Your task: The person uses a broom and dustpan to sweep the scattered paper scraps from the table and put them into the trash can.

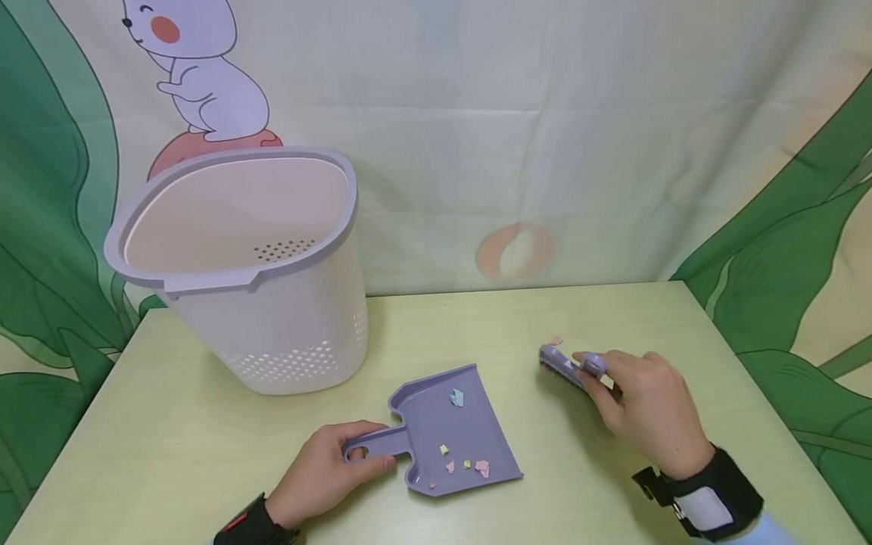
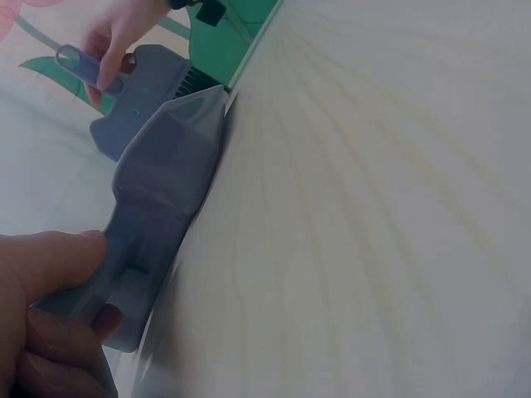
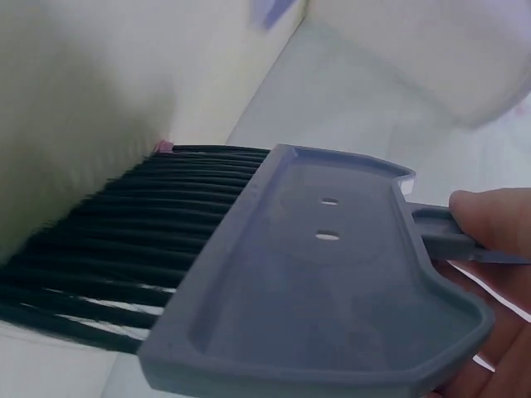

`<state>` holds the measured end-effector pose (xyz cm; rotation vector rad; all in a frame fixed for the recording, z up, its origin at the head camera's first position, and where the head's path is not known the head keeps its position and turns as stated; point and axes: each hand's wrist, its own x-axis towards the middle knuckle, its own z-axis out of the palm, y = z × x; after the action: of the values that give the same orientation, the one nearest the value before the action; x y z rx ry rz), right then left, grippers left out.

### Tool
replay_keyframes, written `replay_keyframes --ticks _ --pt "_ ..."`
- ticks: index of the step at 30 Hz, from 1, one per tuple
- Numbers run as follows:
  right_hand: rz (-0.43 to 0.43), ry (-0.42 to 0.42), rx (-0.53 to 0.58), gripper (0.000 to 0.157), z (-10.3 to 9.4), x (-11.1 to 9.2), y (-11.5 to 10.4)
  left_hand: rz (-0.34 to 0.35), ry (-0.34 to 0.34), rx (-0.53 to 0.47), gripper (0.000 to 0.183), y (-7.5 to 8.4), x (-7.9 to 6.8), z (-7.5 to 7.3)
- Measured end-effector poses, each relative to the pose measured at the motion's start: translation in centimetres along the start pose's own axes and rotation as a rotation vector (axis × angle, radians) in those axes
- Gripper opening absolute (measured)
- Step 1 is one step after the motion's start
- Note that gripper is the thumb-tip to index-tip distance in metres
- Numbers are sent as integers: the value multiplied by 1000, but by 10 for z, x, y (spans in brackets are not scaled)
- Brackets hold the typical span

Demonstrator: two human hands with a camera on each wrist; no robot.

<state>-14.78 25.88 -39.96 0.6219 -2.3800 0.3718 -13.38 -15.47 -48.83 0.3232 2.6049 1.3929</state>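
My left hand (image 1: 323,473) grips the short handle of a purple dustpan (image 1: 436,424), which lies on the table with its wide edge facing right. Several small paper scraps rest in the pan, among them a blue one (image 1: 457,397), a pink one (image 1: 482,468) and a yellow one (image 1: 443,450). To the right of the pan, my right hand (image 1: 654,405) holds a purple hand brush (image 1: 560,363) by its handle. In the right wrist view, dark bristles (image 3: 158,224) reach the tabletop, and a pink scrap (image 3: 163,147) sits at their far end.
A tall white basket (image 1: 293,333) with a purple rim stands at the back left of the table (image 1: 422,333). Behind the table hangs a printed cloth (image 1: 613,151), with green leaf shapes at both sides.
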Motion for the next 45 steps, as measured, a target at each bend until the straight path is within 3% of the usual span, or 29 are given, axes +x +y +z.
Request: replay_keyframes --ticks 8,13,17,24,31,35,40,45 --pt "-95 -53 213 27 2 -6 -48 -1 2 -7 30 1 1 -1" --pt "-61 -19 421 28 -3 -8 -61 14 -3 -4 31 2 0 -2" --pt "-17 23 496 30 -8 -7 -60 21 -2 -8 31 2 0 -2" --pt "10 27 409 22 -8 -4 -48 30 2 7 31 0 0 -1" --pt "6 171 202 22 -3 -1 -16 22 1 -6 30 -1 0 0" --pt "30 209 90 23 2 0 4 31 0 -3 31 0 0 -1" --pt "29 221 -18 27 12 -2 20 39 -1 -9 31 1 -1 -1" --pt "4 145 -115 27 22 -5 25 42 0 -13 32 2 -1 -1"
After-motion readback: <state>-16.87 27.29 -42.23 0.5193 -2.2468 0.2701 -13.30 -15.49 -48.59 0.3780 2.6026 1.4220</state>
